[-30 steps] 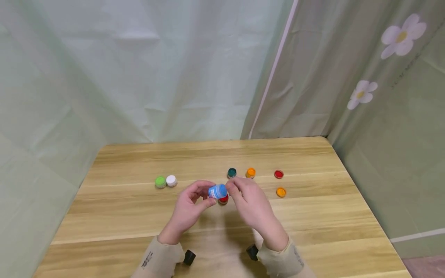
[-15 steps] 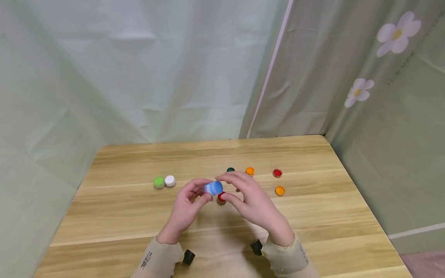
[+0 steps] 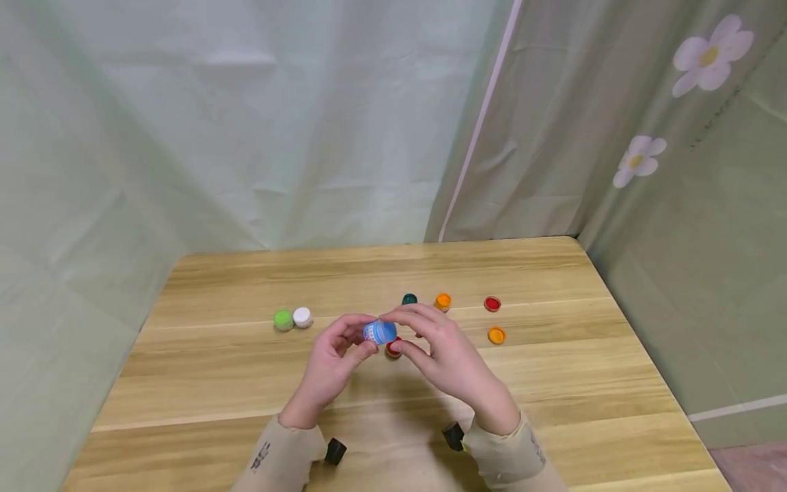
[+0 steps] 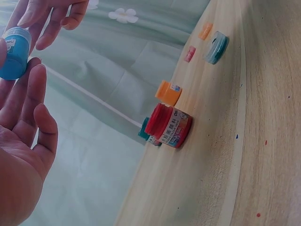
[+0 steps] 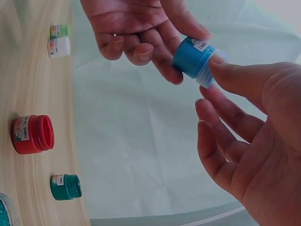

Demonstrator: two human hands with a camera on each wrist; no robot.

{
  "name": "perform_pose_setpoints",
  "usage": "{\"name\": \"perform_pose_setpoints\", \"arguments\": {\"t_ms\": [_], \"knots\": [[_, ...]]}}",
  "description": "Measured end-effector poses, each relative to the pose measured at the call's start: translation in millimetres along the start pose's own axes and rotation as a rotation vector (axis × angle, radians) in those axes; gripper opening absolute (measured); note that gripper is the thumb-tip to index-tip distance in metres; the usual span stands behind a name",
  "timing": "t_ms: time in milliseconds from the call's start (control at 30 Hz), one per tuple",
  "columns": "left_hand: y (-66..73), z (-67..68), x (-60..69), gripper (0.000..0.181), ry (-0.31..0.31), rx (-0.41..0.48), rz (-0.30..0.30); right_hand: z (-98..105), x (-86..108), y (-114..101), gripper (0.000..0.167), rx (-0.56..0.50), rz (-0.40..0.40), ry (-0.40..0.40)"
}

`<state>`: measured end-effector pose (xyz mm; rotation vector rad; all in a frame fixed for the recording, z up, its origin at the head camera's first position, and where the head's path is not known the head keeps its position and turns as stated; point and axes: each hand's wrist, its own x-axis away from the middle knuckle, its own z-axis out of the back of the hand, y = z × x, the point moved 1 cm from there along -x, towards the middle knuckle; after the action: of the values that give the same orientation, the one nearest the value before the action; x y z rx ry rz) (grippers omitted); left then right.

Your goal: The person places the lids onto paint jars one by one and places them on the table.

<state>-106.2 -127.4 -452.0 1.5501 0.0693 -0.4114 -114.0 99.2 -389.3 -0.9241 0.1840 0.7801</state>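
Note:
A small blue paint jar (image 3: 372,333) is held tilted above the table by my left hand (image 3: 328,359), fingers and thumb around its body. My right hand (image 3: 451,355) pinches the jar's lid (image 5: 205,70) between thumb and forefinger, its other fingers loosely bent. In the right wrist view the blue jar (image 5: 189,57) points lid-first toward the right palm. Below the hands stands an uncapped red paint jar (image 4: 169,126), partly hidden in the head view. A dark green jar (image 5: 65,187) and an orange jar (image 3: 443,302), both uncapped, stand behind it.
A red lid (image 3: 492,303) and an orange lid (image 3: 496,335) lie to the right on the wooden table (image 3: 215,383). A teal-stained lid (image 4: 216,47) shows in the left wrist view. At left, a green-capped jar (image 3: 283,320) touches a white-capped one (image 3: 302,317). Curtains (image 3: 307,137) hang behind.
My right hand has gone from bunched fingertips beside the lid to thumb and forefinger spread around it. The left hand keeps hold of the blue jar, shifted only slightly.

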Motion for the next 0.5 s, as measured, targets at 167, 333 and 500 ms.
{"name": "perform_pose_setpoints", "arguments": {"t_ms": [167, 333, 500], "knots": [[-1.9, -0.4, -0.4, 0.031, -0.007, -0.005, 0.004, 0.7, 0.3, -0.8, 0.040, 0.002, -0.014, 0.006], [-1.6, -0.1, 0.5, 0.031, -0.004, -0.024, 0.025, 0.0, 1.7, -0.3, 0.038, 0.011, -0.047, 0.000], [0.7, 0.0, 1.2, 0.032, 0.008, -0.039, 0.053, -0.4, 1.9, -1.0, 0.035, 0.033, -0.095, 0.007]]}}
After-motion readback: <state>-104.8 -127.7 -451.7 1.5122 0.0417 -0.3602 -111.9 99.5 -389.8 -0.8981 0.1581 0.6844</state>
